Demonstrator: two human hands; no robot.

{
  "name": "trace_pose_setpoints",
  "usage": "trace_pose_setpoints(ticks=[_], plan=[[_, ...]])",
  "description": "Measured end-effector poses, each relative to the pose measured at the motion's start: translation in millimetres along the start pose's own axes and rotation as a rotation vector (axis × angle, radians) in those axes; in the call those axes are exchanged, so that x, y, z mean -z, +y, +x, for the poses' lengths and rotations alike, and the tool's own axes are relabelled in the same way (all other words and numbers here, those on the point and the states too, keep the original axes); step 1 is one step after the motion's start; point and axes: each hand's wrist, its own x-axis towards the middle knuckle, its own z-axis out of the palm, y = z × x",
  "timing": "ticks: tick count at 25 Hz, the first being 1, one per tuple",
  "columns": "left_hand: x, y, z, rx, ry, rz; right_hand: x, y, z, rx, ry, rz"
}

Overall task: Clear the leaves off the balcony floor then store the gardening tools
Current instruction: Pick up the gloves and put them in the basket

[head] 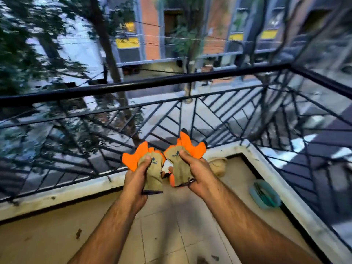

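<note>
Left hand (135, 178) grips one tan-orange glove (146, 162), right hand (196, 168) the other glove (181, 161); teal tub (265, 194) right, railing (133, 85) beyond.

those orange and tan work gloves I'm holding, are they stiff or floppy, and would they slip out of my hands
Probably floppy: the glove in the left hand crumples where the thumb presses its tan cuff, and the one in the right hand folds likewise. Likely light, since each sits in a loose grip. The orange fingers look coated, so slipping seems unlikely.
</note>
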Motion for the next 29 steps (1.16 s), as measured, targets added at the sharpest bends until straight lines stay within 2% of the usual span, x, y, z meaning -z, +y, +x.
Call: trace_pose_setpoints(ticks=[3,6,14,23,29], plan=[[-26.3,-26.0,6.3,0.115,-0.164,0.078,31.7,-2.6,-21.4,0.083,0.147,0.098],[-55.7,-54.1,4.7,0.238,-0.254,0.104,71.1,-8.0,-41.4,0.167,0.267,0.21],[-140.9,-99.4,-34.6,0.406,-0.416,0.133,161.9,-42.5,-91.0,0.201,0.352,0.378],[-265.8,-196.8,-81.6,0.471,-0.397,0.149,299.4,-124.0,-135.1,0.215,0.351,0.351],[-325.6,-240.2,-85.6,0.511,-0.379,0.141,369.7,-166.3,-141.4,0.223,0.379,0.418]])
